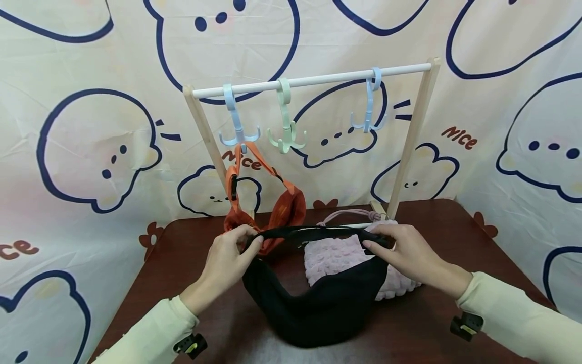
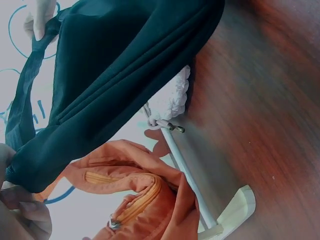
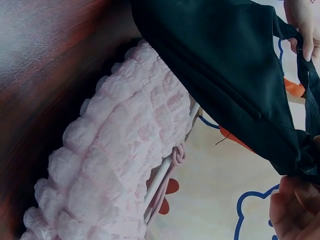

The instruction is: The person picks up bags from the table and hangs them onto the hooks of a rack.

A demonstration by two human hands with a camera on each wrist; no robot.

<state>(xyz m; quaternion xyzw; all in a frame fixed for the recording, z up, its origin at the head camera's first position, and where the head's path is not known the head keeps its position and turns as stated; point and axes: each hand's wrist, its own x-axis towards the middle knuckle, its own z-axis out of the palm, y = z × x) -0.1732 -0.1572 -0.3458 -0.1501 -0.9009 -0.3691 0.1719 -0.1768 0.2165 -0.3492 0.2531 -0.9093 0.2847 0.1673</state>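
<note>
Left grip [image 1: 229,259] and right grip [image 1: 411,253] pinched opposite ends of a black bag [image 1: 323,313]; an orange bag [image 1: 291,205] hung from a blue hook [image 1: 235,119].

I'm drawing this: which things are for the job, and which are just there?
Probably the job:
black bag, held in both hands
rack
hooks
orange bag, hung on one
pink bag, maybe; not held

Just there:
cartoon wall cloth
black wrist gadgets
</note>
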